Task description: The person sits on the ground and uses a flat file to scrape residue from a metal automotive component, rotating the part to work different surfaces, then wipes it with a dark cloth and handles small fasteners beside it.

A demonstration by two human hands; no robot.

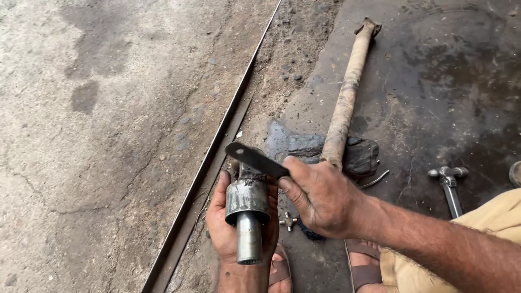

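The long rusty shaft [344, 97] lies on the floor beyond both hands. Just below its near end, the left hand [233, 228] cradles a greasy steel yoke [247, 209], grip wrapped around it. The right hand [320, 198] clenches a dark flat blade [255, 158] touching the yoke's top.

Bare concrete floor [108, 135] lies open at left; the long drive shaft [344, 97], dark rock [361, 154] and hammer [449, 187] crowd the right.

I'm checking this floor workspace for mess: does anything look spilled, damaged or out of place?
Yes. Dark wet stains spread over the metal floor plate, like spilled oil. The long shaft is rust-coated, one end on a black block. A small cross-shaped piece lies loose beside the sandals.
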